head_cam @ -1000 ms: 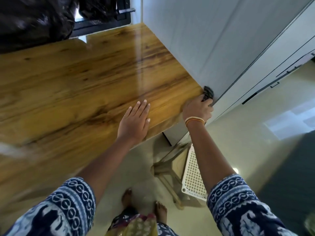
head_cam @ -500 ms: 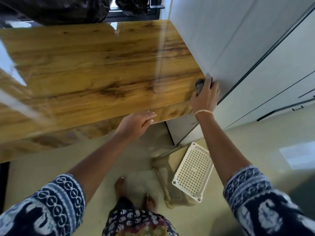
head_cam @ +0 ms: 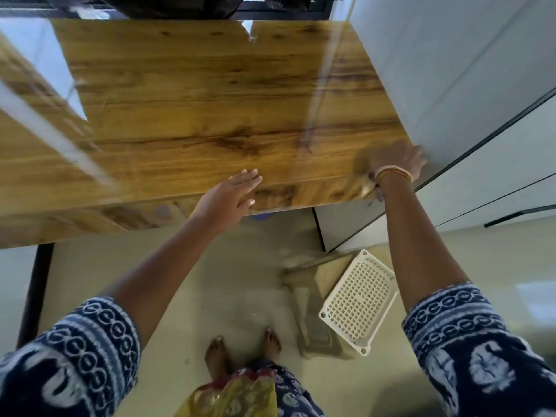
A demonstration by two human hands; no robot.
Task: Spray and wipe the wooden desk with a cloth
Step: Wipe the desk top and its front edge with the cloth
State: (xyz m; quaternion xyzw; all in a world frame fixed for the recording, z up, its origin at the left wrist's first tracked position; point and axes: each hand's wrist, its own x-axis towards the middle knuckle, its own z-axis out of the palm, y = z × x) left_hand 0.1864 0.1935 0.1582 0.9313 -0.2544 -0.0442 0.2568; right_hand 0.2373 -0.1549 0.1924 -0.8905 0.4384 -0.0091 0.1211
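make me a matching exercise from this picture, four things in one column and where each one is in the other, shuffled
Things
1. left hand
2. right hand
3. white perforated plastic tray
4. glossy wooden desk

Places
A. on the floor, leaning on a beige stool
B. blurred, at the desk's right near corner beside the white cabinet
C. fingers straight, resting on the desk's near edge
D. filling the upper half of the view, in front of the person

Pairs: 1-C, 2-B, 3-A, 4-D
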